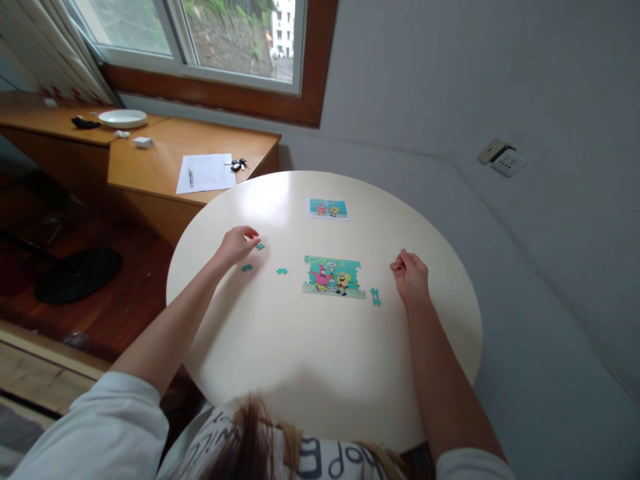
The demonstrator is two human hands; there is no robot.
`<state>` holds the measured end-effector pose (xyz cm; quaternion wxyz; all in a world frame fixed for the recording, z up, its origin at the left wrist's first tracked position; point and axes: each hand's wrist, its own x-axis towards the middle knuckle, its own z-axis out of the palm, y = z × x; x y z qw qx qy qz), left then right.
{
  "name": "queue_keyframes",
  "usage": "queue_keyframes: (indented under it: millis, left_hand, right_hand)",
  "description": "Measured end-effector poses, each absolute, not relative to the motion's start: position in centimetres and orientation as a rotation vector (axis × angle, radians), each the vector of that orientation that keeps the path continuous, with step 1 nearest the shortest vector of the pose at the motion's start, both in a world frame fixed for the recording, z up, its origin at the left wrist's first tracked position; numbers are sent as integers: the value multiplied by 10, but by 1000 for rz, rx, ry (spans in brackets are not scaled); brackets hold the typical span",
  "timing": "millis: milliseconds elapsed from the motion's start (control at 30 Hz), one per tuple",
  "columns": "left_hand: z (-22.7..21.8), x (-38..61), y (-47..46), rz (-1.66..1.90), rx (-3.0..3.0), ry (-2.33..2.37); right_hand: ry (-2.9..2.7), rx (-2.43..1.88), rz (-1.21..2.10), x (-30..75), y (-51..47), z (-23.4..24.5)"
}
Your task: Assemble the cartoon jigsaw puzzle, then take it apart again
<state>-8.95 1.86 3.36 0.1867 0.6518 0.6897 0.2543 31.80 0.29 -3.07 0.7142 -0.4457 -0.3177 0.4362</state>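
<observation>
My left hand (239,245) is over the left part of the table, fingers bent and a little apart. Just below its fingertips is a small teal jigsaw piece (260,246); I cannot tell whether they touch. Nearby lie another loose piece (247,268) and a third piece (283,271). A partly assembled cartoon jigsaw puzzle (333,277) lies at the middle, its side edges notched. Right of it are teal pieces (375,297) close together. My right hand (411,275) is closed beyond these, fingers curled together; whatever is inside them is hidden.
A small printed picture (327,209) of the same scene lies behind the puzzle on the round white table (300,360). Beyond the left rim, a wooden desk (165,143) bears a paper sheet (206,172), keys (239,165) and a white plate (123,119). A wall borders the right.
</observation>
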Motion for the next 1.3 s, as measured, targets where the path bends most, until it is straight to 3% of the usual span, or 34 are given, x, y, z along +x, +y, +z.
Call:
queue_keyframes:
  millis: [733, 1300]
  left_hand:
    - [16, -80, 33, 294, 1973, 2123]
    - [12, -83, 31, 448, 2007, 2050]
  right_hand:
    - [-771, -1047, 856, 311, 6, -34]
    - [-896, -1259, 692, 303, -1, -37]
